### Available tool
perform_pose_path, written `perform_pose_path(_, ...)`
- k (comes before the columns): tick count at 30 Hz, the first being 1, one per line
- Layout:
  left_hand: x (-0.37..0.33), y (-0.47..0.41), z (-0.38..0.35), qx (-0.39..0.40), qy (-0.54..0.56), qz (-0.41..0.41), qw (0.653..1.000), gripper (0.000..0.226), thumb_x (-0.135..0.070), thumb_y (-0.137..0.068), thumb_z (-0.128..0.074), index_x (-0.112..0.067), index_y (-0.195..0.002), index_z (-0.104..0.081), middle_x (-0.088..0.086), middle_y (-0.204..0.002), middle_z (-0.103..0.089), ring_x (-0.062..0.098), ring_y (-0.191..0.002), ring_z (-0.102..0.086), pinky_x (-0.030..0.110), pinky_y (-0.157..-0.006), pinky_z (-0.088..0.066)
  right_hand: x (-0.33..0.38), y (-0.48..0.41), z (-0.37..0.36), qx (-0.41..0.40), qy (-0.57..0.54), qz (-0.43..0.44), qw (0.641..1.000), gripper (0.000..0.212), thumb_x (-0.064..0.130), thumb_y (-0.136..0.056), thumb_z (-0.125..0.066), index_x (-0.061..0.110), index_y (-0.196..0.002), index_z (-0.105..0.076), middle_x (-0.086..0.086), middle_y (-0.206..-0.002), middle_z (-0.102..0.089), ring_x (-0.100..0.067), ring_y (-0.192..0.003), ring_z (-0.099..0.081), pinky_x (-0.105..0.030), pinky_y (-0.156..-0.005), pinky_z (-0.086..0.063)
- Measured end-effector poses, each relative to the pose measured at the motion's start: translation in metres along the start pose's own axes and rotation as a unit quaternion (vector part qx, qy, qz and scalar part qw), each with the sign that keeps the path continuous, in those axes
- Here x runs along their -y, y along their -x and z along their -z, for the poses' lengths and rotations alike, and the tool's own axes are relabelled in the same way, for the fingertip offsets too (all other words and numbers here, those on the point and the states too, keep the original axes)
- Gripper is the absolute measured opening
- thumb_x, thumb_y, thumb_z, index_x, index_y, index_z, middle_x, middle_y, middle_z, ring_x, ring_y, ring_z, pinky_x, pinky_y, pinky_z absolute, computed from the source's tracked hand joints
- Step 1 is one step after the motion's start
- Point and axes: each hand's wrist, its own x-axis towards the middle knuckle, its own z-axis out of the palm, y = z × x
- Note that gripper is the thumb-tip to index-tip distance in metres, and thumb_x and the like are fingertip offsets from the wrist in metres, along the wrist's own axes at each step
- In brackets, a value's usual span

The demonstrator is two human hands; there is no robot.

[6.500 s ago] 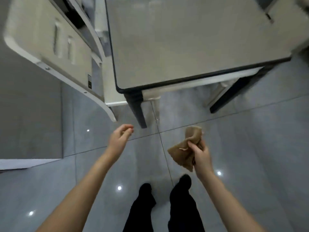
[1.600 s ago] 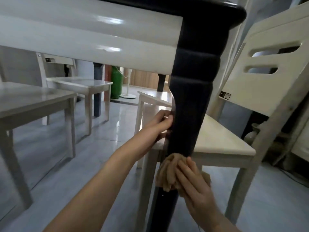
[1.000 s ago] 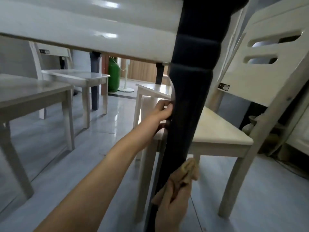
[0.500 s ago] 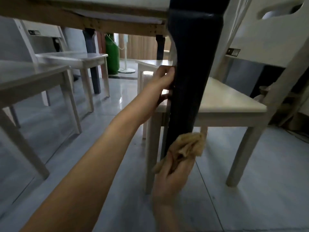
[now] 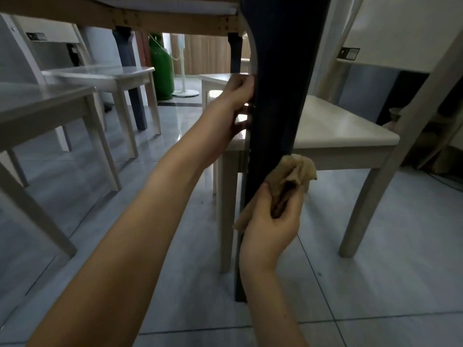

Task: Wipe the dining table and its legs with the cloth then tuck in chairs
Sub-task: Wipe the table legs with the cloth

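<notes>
From the head view, low beside the table, the dark leg (image 5: pixel 278 96) filled the middle, running from the wooden underframe (image 5: pixel 125 18) down to the tiled floor (image 5: pixel 375 284). The left hand (image 5: pixel 238 101) gripped the leg's left edge at about seat height, fingers curled around it. The right hand (image 5: pixel 270 226) was closed on the crumpled tan cloth (image 5: pixel 290 179) and pressed it against the leg's right side, lower down, just under the level of the seat behind. A cream chair (image 5: pixel 338 131) stood just behind the leg, its back rising at the right. Two more chairs (image 5: pixel 105 76) stood at the left, apart from the leg. Farther back stood a green cylinder (image 5: pixel 161 68) and a white fan stand (image 5: pixel 184 88).
</notes>
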Motion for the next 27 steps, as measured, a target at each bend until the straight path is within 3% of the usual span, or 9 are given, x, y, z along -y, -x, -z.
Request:
perform_pose_path(3, -0.002, 0.0, -0.003, -0.012, 0.014, 0.005, 1.0, 0.014, -0.024, -0.102, -0.035, -0.021, -0.102, -0.049, -0.002, -0.09, -0.053, 0.016, -0.091, -0.053, 0.032, -0.086, -0.044, -0.029, 0.016, 0.018, 0.017, 0.01, -0.04, 0.999, 0.048, 0.018, -0.092, -0.06, 0.021, -0.138, -0.046, 0.005, -0.128, -0.059, -0.009, -0.119, -0.056, -0.026, -0.1, -0.047)
perform_pose_path(6, -0.002, -0.001, -0.003, -0.019, 0.006, 0.012, 1.0, 0.029, -0.026, -0.101, -0.036, -0.012, -0.125, -0.046, -0.001, -0.094, -0.053, 0.018, -0.094, -0.055, 0.032, -0.086, -0.046, -0.102, 0.064, 0.053, 0.003, 0.09, -0.162, 0.983, 0.043, 0.026, -0.091, -0.062, 0.029, -0.132, -0.05, -0.001, -0.13, -0.059, -0.016, -0.118, -0.058, -0.041, -0.1, -0.048)
perform_pose_path(8, -0.003, 0.0, -0.002, -0.013, -0.011, 0.005, 1.0, 0.035, -0.025, -0.102, -0.035, -0.008, -0.131, -0.042, 0.003, -0.101, -0.054, 0.023, -0.102, -0.057, 0.034, -0.091, -0.049, -0.151, 0.095, 0.078, 0.008, 0.136, -0.265, 0.955, 0.063, 0.04, -0.081, -0.068, 0.031, -0.139, -0.043, -0.009, -0.141, -0.051, -0.027, -0.128, -0.051, -0.046, -0.106, -0.042)
perform_pose_path(11, -0.004, 0.001, -0.002, -0.012, -0.016, 0.006, 1.0, 0.027, -0.025, -0.101, -0.036, -0.012, -0.122, -0.046, -0.001, -0.096, -0.056, 0.018, -0.096, -0.06, 0.03, -0.086, -0.051, -0.189, 0.113, 0.102, -0.001, 0.174, -0.386, 0.906, 0.102, 0.058, -0.06, -0.061, 0.005, -0.144, -0.039, -0.021, -0.135, -0.054, -0.034, -0.12, -0.055, -0.036, -0.095, -0.045)
perform_pose_path(14, -0.004, 0.002, -0.003, -0.027, -0.027, 0.016, 0.999, 0.03, -0.025, -0.101, -0.037, -0.011, -0.127, -0.044, 0.001, -0.098, -0.055, 0.019, -0.097, -0.059, 0.031, -0.089, -0.05, -0.183, 0.106, 0.094, -0.029, 0.151, -0.425, 0.892, 0.062, 0.016, -0.086, -0.068, 0.001, -0.14, -0.043, -0.022, -0.13, -0.057, -0.034, -0.113, -0.058, -0.027, -0.082, -0.041)
perform_pose_path(18, -0.005, 0.003, -0.002, -0.018, -0.031, 0.013, 0.999, 0.025, -0.027, -0.102, -0.034, -0.014, -0.121, -0.045, 0.002, -0.101, -0.055, 0.021, -0.099, -0.057, 0.034, -0.09, -0.047, -0.15, 0.091, 0.064, -0.056, 0.109, -0.355, 0.927, 0.058, 0.018, -0.087, -0.065, 0.041, -0.135, -0.044, -0.011, -0.13, -0.06, -0.033, -0.115, -0.06, -0.05, -0.101, -0.046)
perform_pose_path(21, -0.008, 0.002, -0.005, -0.023, -0.028, 0.017, 0.999, 0.037, -0.028, -0.103, -0.031, -0.007, -0.132, -0.039, 0.008, -0.105, -0.051, 0.027, -0.103, -0.052, 0.039, -0.095, -0.044, -0.076, 0.06, 0.026, -0.087, 0.056, -0.258, 0.961, 0.05, 0.014, -0.094, -0.058, 0.032, -0.139, -0.047, 0.003, -0.129, -0.061, -0.016, -0.115, -0.059, -0.043, -0.103, -0.046)
perform_pose_path(23, -0.006, 0.001, -0.003, -0.014, -0.027, 0.011, 0.999, 0.039, -0.028, -0.102, -0.032, -0.006, -0.133, -0.039, 0.01, -0.108, -0.051, 0.027, -0.104, -0.052, 0.04, -0.096, -0.044, -0.021, 0.038, 0.002, -0.078, 0.011, -0.189, 0.979, 0.049, 0.019, -0.096, -0.054, 0.041, -0.138, -0.044, 0.015, -0.128, -0.058, -0.004, -0.116, -0.056, -0.033, -0.102, -0.045)
perform_pose_path(27, -0.004, 0.0, -0.001, -0.019, -0.011, -0.001, 1.0, 0.044, -0.032, -0.095, -0.042, -0.01, -0.133, -0.043, 0.015, -0.117, -0.057, 0.029, -0.108, -0.056, 0.044, -0.1, -0.042, 0.058, -0.004, -0.035, -0.025, -0.046, -0.072, 0.996, 0.047, 0.025, -0.096, -0.054, 0.046, -0.137, -0.044, 0.02, -0.131, -0.055, 0.001, -0.123, -0.05, -0.037, -0.107, -0.043)
